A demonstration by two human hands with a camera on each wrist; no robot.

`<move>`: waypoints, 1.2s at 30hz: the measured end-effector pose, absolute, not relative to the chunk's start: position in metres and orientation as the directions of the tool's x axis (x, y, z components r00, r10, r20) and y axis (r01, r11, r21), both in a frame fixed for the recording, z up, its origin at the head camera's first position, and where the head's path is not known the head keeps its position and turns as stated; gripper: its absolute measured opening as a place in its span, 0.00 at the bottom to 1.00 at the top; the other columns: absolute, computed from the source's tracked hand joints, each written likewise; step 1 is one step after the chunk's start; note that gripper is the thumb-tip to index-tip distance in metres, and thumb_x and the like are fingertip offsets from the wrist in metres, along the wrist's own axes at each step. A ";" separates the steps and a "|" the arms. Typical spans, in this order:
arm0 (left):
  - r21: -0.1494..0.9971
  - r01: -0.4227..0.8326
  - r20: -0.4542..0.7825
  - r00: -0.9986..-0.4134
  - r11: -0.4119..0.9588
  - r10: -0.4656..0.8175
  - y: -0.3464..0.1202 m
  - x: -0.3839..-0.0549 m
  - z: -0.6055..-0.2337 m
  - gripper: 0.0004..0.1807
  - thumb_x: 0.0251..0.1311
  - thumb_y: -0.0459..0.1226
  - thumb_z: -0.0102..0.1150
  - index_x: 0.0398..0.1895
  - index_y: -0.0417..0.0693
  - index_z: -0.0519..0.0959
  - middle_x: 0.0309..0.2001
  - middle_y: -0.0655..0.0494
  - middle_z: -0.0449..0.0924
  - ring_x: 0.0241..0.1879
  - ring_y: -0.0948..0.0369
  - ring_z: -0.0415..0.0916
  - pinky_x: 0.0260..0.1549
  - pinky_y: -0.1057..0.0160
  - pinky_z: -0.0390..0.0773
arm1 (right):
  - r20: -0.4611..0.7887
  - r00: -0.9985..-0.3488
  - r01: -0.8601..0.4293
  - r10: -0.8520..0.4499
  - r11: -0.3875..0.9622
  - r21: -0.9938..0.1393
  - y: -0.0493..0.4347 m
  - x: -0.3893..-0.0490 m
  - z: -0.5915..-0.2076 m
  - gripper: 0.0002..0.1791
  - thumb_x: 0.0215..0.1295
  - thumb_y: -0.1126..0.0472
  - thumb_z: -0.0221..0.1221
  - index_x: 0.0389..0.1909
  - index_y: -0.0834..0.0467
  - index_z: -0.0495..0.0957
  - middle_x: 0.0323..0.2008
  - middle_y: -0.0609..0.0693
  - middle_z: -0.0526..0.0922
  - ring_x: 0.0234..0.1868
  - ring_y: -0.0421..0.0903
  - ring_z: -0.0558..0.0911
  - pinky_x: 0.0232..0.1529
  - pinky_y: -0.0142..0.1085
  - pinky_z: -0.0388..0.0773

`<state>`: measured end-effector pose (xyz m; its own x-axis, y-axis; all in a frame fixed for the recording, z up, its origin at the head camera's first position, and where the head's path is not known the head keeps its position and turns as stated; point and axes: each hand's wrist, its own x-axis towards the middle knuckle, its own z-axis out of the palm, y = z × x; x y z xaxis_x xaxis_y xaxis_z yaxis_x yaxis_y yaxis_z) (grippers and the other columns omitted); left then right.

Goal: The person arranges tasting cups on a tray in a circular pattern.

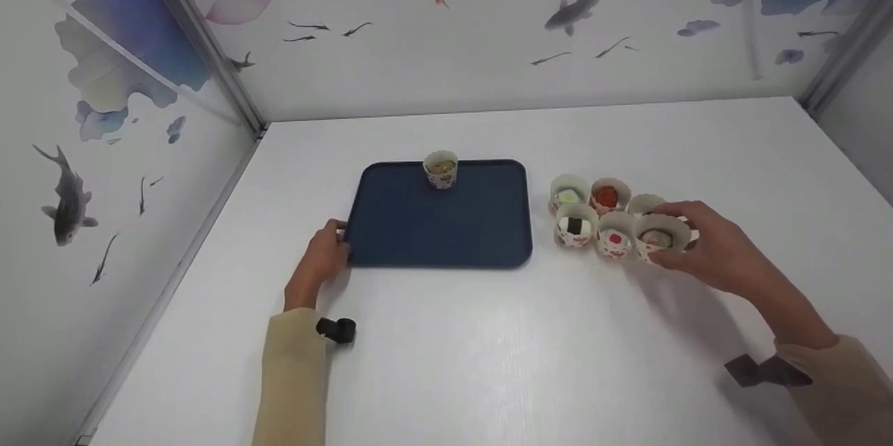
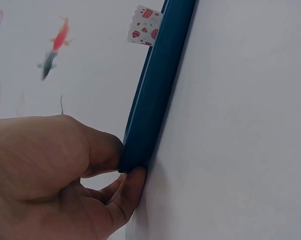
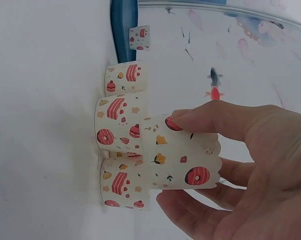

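My right hand (image 1: 725,254) holds a paper cup (image 3: 180,155) by its sides, thumb and fingers around it; pale brownish food lies inside. In the right wrist view this cup is raised above the neighbouring cups. Close by stand a cup with a black-banded white piece (image 1: 575,231), a cup with a red-centred piece (image 1: 615,240), a cup with orange-red food (image 1: 609,196) and a cup with white and yellow-green food (image 1: 568,196). Another cup (image 1: 645,204) is partly hidden behind my fingers. My left hand (image 1: 324,254) pinches the dark blue tray (image 1: 439,223) near its front left corner.
A cup with yellowish food (image 1: 441,170) stands at the tray's far edge. The white table (image 1: 488,348) is bounded by a back wall (image 1: 488,69) and a left wall (image 1: 139,153) painted with fish.
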<state>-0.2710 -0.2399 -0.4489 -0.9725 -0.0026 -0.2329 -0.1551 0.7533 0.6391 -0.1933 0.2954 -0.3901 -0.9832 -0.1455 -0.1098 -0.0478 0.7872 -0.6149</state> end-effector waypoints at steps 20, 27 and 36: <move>0.596 -0.128 -0.221 -0.975 0.793 0.008 -0.242 -0.267 -0.447 0.26 0.73 0.29 0.36 0.72 0.31 0.56 0.65 0.27 0.67 0.68 0.38 0.66 0.67 0.41 0.67 | -0.024 -0.977 -0.150 -0.212 0.766 -0.625 0.256 -0.207 -0.365 0.38 0.63 0.56 0.68 0.70 0.61 0.64 0.66 0.65 0.69 0.61 0.64 0.73 0.53 0.55 0.77; 0.609 -0.121 -0.220 -0.975 0.784 0.021 -0.238 -0.268 -0.447 0.25 0.74 0.30 0.37 0.72 0.31 0.56 0.65 0.28 0.67 0.67 0.39 0.67 0.68 0.42 0.67 | 0.059 -0.967 -0.228 -0.248 0.733 -0.641 0.234 -0.212 -0.363 0.35 0.61 0.63 0.67 0.69 0.61 0.66 0.61 0.64 0.72 0.59 0.62 0.75 0.57 0.58 0.76; 0.610 -0.146 -0.249 -0.968 0.778 0.013 -0.239 -0.271 -0.445 0.24 0.75 0.31 0.38 0.71 0.32 0.56 0.65 0.29 0.66 0.67 0.40 0.67 0.67 0.42 0.67 | 0.093 -0.958 -0.269 -0.273 0.732 -0.625 0.208 -0.232 -0.370 0.36 0.61 0.65 0.66 0.69 0.64 0.64 0.64 0.65 0.71 0.62 0.62 0.74 0.62 0.59 0.74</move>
